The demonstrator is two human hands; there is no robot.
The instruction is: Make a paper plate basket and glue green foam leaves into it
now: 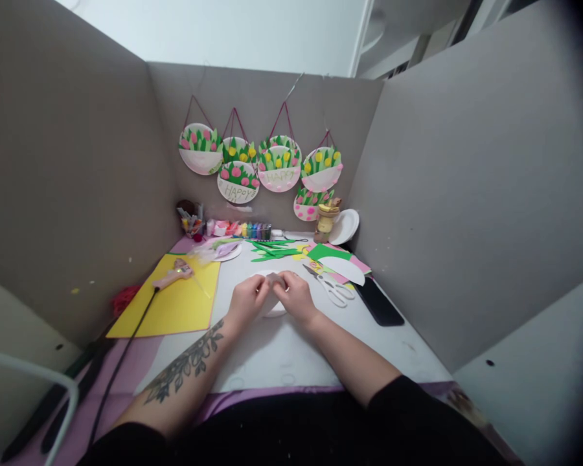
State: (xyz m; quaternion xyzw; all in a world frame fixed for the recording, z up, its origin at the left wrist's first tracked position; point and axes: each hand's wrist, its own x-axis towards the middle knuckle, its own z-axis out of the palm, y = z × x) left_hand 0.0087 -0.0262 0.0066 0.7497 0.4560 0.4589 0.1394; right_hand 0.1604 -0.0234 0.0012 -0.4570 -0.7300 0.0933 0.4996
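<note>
My left hand (pixel 247 299) and my right hand (pixel 295 296) meet over the middle of the table, fingers closed in a pinch. Between their fingertips is a small greyish, thin piece (pixel 274 279); whether it is paper or part of a plate I cannot make out. Directly beneath them lies a white paper plate (pixel 276 312), mostly covered by the hands. White-handled scissors (pixel 337 291) rest open just right of my right hand. Green paper leaves (pixel 272 251) and yellow paper scraps (pixel 302 252) are spread beyond the hands.
On the left, a pink glue gun (pixel 172 274) with a black cord lies on yellow sheets (pixel 175 310). A black phone (pixel 379 303) and a white half plate (pixel 344 268) are at right. Paint pots (pixel 252 230) line the back; decorated plates (pixel 279 169) hang from the grey partition.
</note>
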